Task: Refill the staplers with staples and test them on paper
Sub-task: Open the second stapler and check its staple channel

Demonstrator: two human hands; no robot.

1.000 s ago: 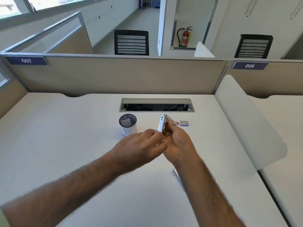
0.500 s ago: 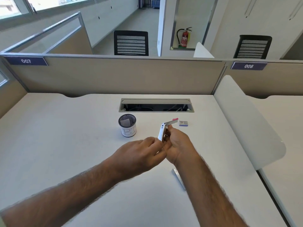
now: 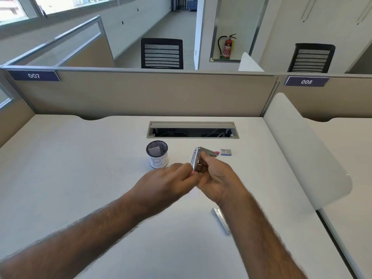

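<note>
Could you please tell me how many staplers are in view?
2. The open stapler is held between the left hand and right hand; the second stapler lies on the desk beside the right forearm. More may be hidden.

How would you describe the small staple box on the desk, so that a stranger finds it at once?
Start at the long grey cable opening in the white desk. Just in front of its right end lies the small flat blue-and-white box. It is the only blue thing on the desk; the open silver stapler to its left is larger and metal.
</note>
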